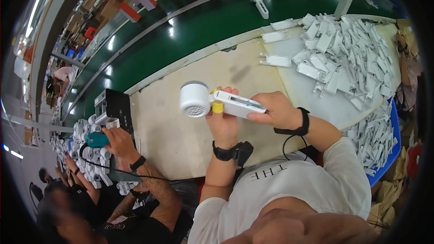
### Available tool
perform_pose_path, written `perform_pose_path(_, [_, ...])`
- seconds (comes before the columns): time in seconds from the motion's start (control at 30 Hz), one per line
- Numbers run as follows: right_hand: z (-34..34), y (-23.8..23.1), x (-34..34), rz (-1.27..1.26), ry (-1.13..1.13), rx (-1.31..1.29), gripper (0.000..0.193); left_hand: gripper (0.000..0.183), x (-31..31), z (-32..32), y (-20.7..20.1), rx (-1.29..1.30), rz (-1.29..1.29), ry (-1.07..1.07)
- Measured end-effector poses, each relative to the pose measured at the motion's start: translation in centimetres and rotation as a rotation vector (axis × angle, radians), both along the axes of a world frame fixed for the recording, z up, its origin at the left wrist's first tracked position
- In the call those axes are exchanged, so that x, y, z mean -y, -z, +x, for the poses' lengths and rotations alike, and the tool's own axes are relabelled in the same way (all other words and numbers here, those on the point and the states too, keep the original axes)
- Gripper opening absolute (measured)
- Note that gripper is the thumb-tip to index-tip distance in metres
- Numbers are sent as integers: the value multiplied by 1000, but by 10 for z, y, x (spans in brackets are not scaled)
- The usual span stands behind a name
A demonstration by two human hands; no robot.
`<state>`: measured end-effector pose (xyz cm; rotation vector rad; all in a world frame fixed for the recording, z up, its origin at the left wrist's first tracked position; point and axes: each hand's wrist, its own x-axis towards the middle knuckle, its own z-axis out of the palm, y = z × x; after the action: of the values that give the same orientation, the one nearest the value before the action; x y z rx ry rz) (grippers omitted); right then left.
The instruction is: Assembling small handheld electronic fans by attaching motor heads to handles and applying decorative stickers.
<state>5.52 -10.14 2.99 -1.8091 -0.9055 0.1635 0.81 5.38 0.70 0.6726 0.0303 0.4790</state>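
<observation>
Holding a white fan [195,99] above the bench [181,122], the left hand [223,124] is wrapping its neck by the yellow ring [218,107], while the right hand [275,112] is pinching the flat handle [239,104] end. Being hollow plastic, it is probably feeling light, stiff and smooth; gripping the neck and handle looks safer than squeezing the grille. Loose white handle parts [343,58] are lying well apart

Left hand [222,124] is covering the joint between the white round head [195,99] and its handle [239,104]; the yellow piece [218,107] is showing only partly. Right hand [275,112] is hiding the handle's far end. White parts [343,54] are blurring together, single shapes unreadable. Co-worker's teal tool [96,140] is half buried in their grip.
</observation>
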Motion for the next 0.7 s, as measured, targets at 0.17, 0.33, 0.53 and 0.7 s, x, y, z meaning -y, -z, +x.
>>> perform_pose_path(0.17, [-1,16,-16,29,-4,-154,36,33,-13,2,1,-84,20,-76])
perform_pose_path(0.33, [15,7,-36,-242,-245,-10,43,35,-43,-5,-16,-49,230,-63])
perform_pose_path(0.53, [132,18,-68,-141,-250,289,28,34,-111,-10,-14,-491,1253,-571])
perform_pose_path(0.7, [274,36,-50,-608,818,633,27,28,-139,-27,0,-1089,1519,-823])
